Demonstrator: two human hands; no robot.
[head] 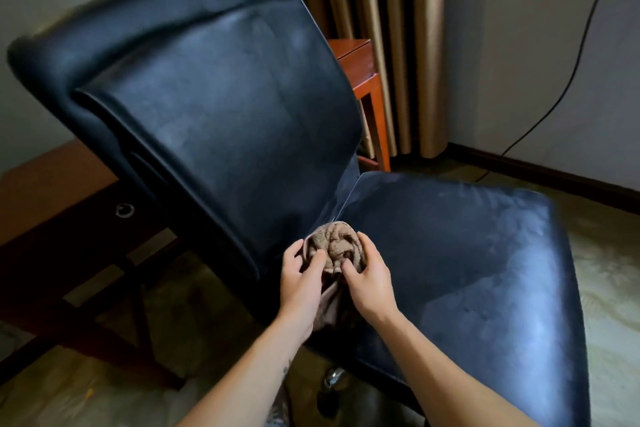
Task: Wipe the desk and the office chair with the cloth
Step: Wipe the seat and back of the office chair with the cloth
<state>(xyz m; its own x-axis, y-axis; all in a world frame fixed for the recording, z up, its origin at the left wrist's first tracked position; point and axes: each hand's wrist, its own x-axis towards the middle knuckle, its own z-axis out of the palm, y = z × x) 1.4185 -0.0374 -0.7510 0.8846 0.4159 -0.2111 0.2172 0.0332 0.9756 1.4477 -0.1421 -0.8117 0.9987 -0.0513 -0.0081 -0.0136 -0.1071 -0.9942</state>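
Left hand (299, 282) and right hand (369, 284) meet at 6 o'clock, fingers (317, 257) curled round the bunched brown cloth (334, 246), which sits at the black office chair's (214, 107) seat-back crease. Tabletop (52, 177) at 9 o'clock; curtain (391, 45) at 1 o'clock.

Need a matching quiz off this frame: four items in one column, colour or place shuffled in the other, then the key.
Things:
1. cloth
2. office chair
3. curtain
4. side table

Descriptions:
A. black, shiny upholstery
B. reddish-orange wood, behind the backrest
C. tan, bunched, gripped by the left hand and right hand where seat meets backrest
D. gold pleats hanging at the back wall

Pairs: 1-C, 2-A, 3-D, 4-B
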